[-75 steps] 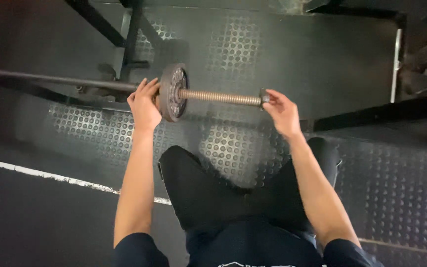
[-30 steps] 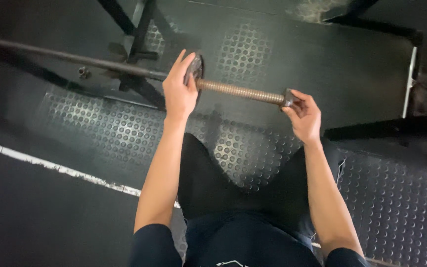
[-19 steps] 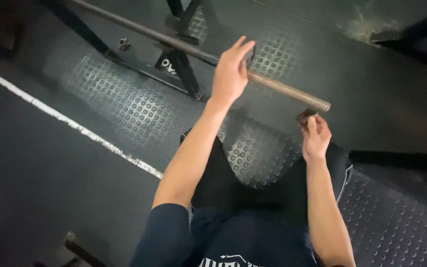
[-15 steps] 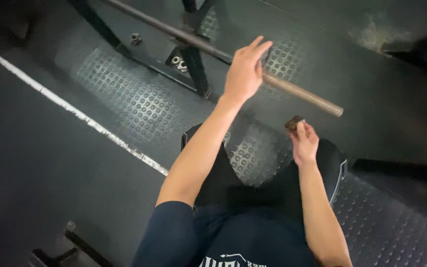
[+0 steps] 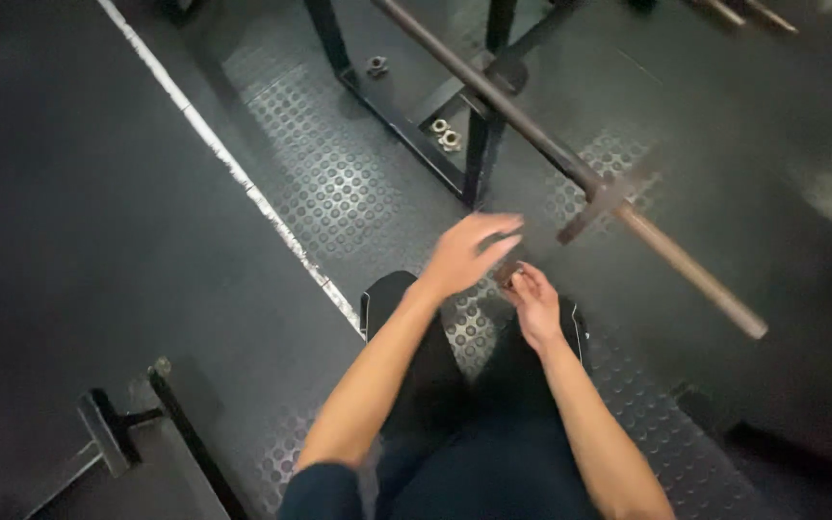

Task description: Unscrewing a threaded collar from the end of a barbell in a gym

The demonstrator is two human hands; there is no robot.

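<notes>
A long rusty barbell (image 5: 686, 274) lies across a black rack (image 5: 475, 154), running from top centre to lower right. A small dark weight plate (image 5: 609, 200) sits on it, seen edge-on and blurred. My right hand (image 5: 534, 306) is below the bar, over my knees, shut on a small dark collar (image 5: 507, 275). My left hand (image 5: 469, 252) hovers just left of it with fingers spread, nearly touching the collar and holding nothing. Neither hand touches the bar.
Two small metal collars (image 5: 445, 136) lie on the studded rubber floor by the rack base, and another one (image 5: 376, 65) lies farther back. A white line (image 5: 233, 173) runs diagonally across the floor. Dark equipment (image 5: 117, 433) stands at lower left.
My right hand has come off the bar's end with the collar and drawn back toward my knees. My left hand has left the plate and bar and dropped beside it. The view swung left.
</notes>
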